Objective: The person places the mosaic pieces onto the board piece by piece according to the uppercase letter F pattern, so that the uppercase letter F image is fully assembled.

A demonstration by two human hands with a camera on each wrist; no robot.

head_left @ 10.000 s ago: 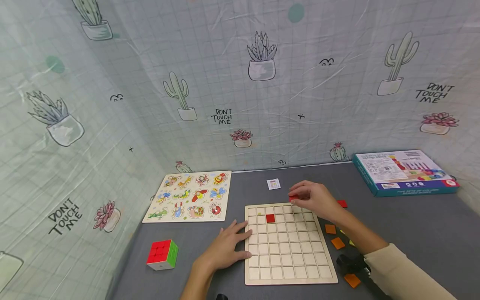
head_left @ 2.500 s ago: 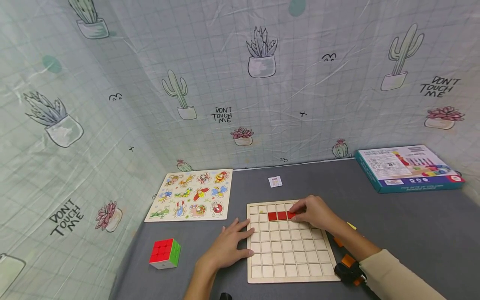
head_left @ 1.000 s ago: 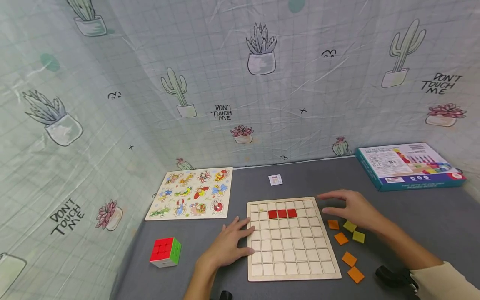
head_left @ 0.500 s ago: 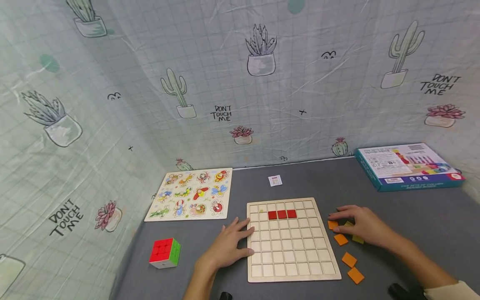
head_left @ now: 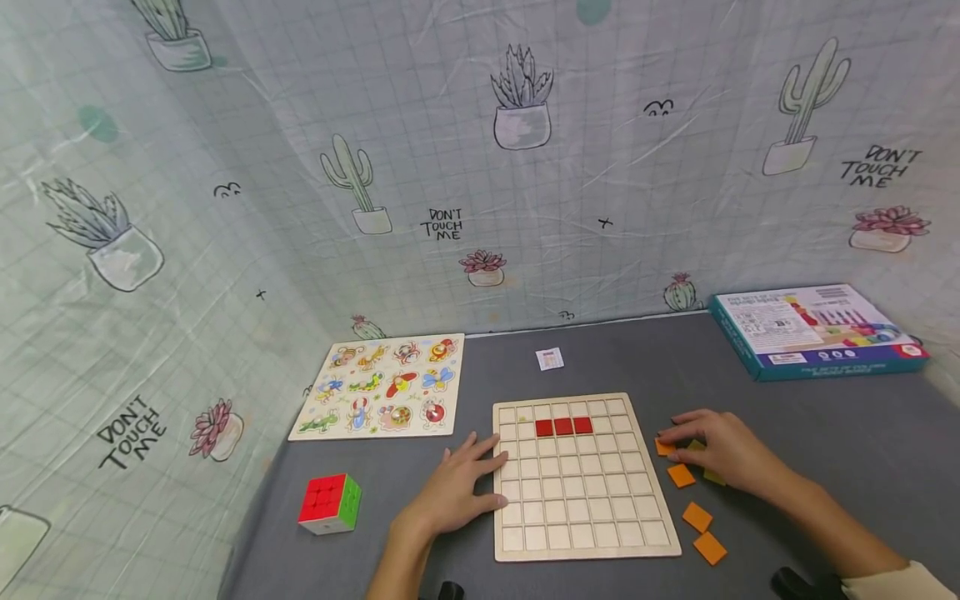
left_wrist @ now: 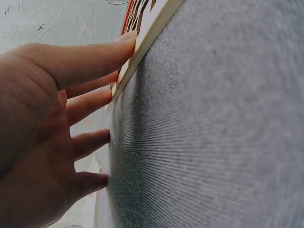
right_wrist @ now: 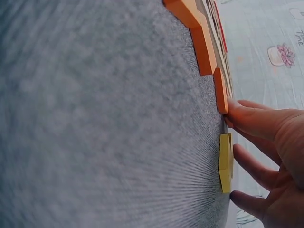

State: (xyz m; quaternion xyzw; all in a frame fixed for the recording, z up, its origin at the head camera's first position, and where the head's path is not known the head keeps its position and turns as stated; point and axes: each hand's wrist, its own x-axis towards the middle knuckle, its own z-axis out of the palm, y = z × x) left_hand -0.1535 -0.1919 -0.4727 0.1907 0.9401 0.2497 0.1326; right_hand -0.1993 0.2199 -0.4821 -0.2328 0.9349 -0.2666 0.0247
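Work has moved on to orange: three red tiles (head_left: 563, 427) lie in the board (head_left: 576, 488), your right hand (head_left: 722, 447) now pinches an orange tile (head_left: 664, 448) beside it, and your wide left hand (head_left: 459, 490) touches its edge.

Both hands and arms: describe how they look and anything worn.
The left hand and right hand wear no gloves. A cream sleeve shows on the right forearm, partly cropped; the left forearm is bare where visible.

Pale, creased sheeting (head_left: 420, 100) printed with potted cacti rises behind a dark grey table (head_left: 862, 450).
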